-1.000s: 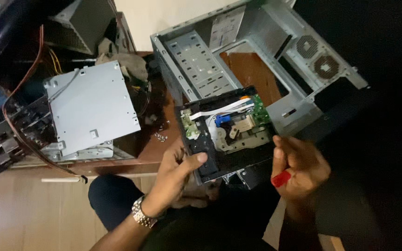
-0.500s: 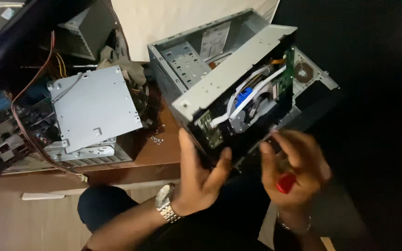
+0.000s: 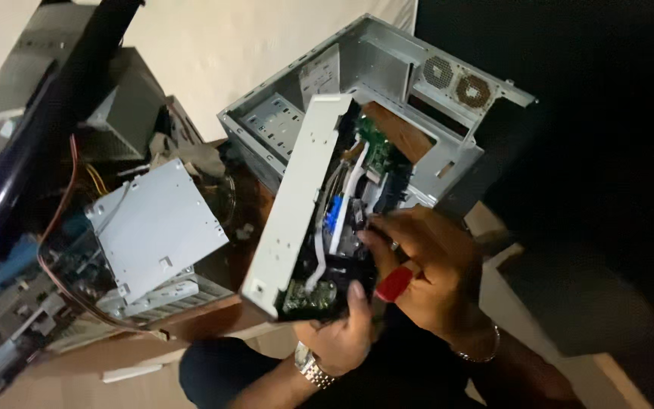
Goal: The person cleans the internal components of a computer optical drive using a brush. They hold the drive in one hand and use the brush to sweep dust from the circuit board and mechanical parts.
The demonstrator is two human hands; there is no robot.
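My left hand point(image 3: 342, 333) clamps optical drive point(image 3: 319, 220) from below; right hand point(image 3: 425, 265) pinches red-handled tool point(image 3: 393, 284), fingertips on drive's internals. Best keep drive steady, tilted above open case point(image 3: 387, 91).

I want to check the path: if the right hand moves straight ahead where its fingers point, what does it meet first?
The right hand, holding a red-handled tool, points up-left into the opened drive. It would likely first meet the drive's white ribbon cable; depth is unclear.
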